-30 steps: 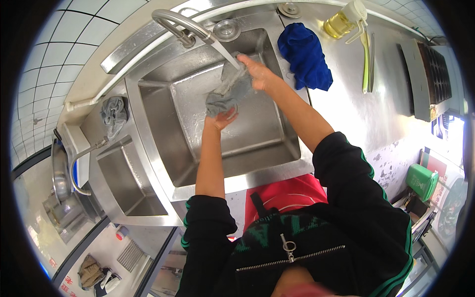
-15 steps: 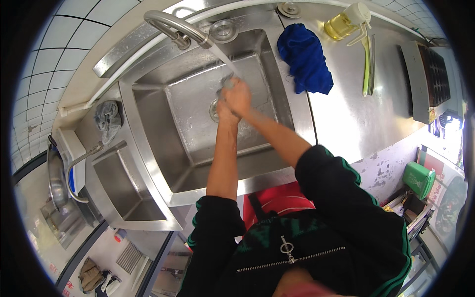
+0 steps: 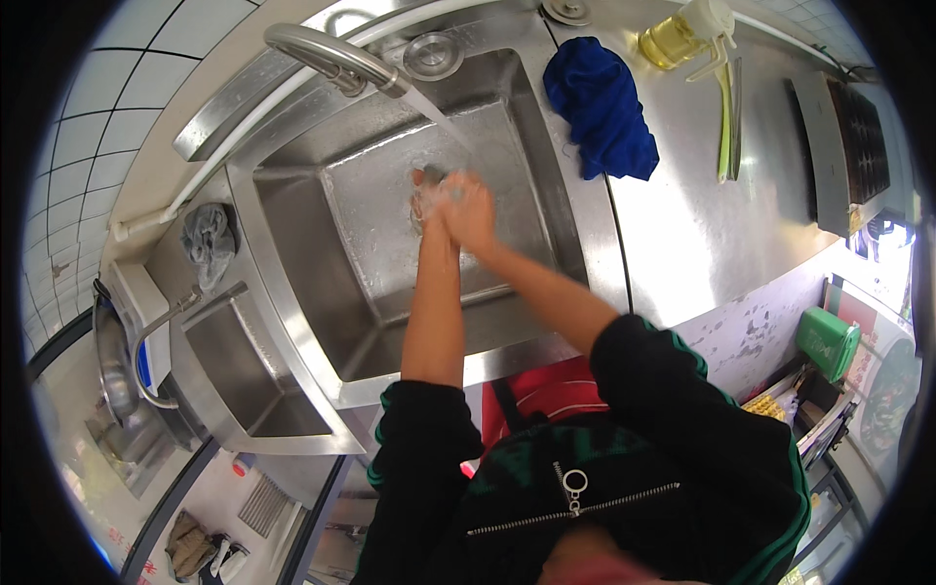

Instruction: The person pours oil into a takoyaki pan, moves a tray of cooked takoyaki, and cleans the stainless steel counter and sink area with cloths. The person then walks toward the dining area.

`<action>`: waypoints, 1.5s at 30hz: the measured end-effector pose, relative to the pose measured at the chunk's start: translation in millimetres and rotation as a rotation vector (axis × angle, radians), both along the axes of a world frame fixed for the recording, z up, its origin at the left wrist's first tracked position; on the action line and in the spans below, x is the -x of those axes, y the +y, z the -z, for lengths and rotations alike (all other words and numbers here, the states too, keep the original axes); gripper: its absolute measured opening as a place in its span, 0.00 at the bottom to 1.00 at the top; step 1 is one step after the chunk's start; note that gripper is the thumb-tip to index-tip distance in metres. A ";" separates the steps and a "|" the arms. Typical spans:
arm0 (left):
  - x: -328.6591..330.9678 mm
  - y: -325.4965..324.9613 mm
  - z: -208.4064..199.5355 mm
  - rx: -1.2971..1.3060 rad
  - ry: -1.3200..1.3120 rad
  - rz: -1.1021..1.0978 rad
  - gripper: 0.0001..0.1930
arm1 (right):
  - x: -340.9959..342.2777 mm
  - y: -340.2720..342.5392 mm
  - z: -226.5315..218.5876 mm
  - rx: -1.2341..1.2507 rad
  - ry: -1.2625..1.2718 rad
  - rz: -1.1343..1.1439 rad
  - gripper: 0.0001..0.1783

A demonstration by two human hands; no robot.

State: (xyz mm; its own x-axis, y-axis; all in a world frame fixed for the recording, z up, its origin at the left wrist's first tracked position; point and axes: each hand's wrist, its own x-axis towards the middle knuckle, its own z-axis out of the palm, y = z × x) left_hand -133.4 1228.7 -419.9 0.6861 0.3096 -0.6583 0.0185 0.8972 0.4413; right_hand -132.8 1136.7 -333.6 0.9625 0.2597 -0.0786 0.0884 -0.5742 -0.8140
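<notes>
My left hand (image 3: 427, 203) and my right hand (image 3: 470, 213) are pressed together over the drain in the large steel sink (image 3: 327, 244). The right hand lies across the left, and both are smeared by motion. A small dark grey-green thing (image 3: 432, 173) shows at the far side of the fingers; its kind is too blurred to make out. Both hands look closed around it. Water (image 3: 434, 110) pours from the curved steel faucet (image 3: 341, 54) toward the hands, its lower end fading just beyond them.
Right of the sink lie a crumpled blue cloth (image 3: 603, 112), an oil jug (image 3: 687, 37), and a green-handled utensil (image 3: 724, 127). A stove (image 3: 848, 146) stands farther right. On the left are a grey plastic bag (image 3: 208, 239) and a smaller sink (image 3: 253, 356). A strainer (image 3: 433, 57) sits behind the faucet's spout.
Both hands have drawn slightly nearer to me, away from the stream. The grey-green thing now shows less between the fingers. The water keeps running.
</notes>
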 end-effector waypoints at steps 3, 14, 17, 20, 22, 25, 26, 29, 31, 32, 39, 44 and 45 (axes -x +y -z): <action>-4.2 -22.1 -5.7 -0.149 0.180 -0.022 0.20 | -52.8 10.7 21.1 -0.153 0.374 0.079 0.11; -11.5 -26.4 -15.4 -0.320 0.005 0.103 0.18 | -52.9 8.0 -25.1 -0.367 0.080 0.030 0.15; -33.9 -38.2 -37.8 -0.385 0.304 0.135 0.19 | -84.8 -5.4 -35.8 -0.311 0.693 0.050 0.17; -38.9 -24.0 -46.1 -0.851 0.533 0.240 0.19 | -47.8 -17.0 -33.8 -0.340 0.399 -0.059 0.22; -33.0 -20.6 -43.5 -0.374 0.202 0.000 0.18 | -14.9 -9.6 -21.3 -0.271 -0.131 -0.032 0.23; -22.8 -28.1 -46.5 -0.432 0.260 0.164 0.23 | -32.9 -1.9 13.2 -0.445 0.144 0.096 0.26; -21.5 -30.8 -52.5 -0.410 0.230 0.164 0.24 | -49.1 -4.2 22.8 -0.308 0.305 0.035 0.25; -24.5 -23.0 -87.1 -0.315 0.358 0.218 0.25 | -92.5 -31.9 34.6 -0.271 0.626 -0.097 0.25; -28.4 -5.0 -111.3 -0.270 0.071 0.278 0.20 | -110.6 -53.6 24.7 -0.573 0.810 -0.202 0.25; -29.7 1.0 -118.9 -0.261 -0.086 0.271 0.19 | -112.6 -60.2 16.9 -0.457 0.789 -0.223 0.25; -10.7 4.0 -113.6 -0.574 -0.293 0.469 0.26 | -123.8 -75.5 -6.3 -1.362 1.185 0.090 0.23; -5.4 -34.7 -64.4 0.334 0.088 0.058 0.35 | -101.7 -70.9 -3.8 -0.936 1.084 -0.072 0.20; -7.5 -35.6 -51.9 0.373 0.068 0.144 0.41 | -83.8 -68.2 -9.1 -0.884 0.888 -0.146 0.17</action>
State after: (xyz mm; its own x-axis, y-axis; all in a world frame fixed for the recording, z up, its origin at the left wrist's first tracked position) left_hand -125.9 1193.1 -368.0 0.6558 -0.0554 -0.7529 0.1742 0.9815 0.0795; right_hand -49.0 1068.5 -324.5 0.6252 0.6531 -0.4273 -0.6681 0.1647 -0.7257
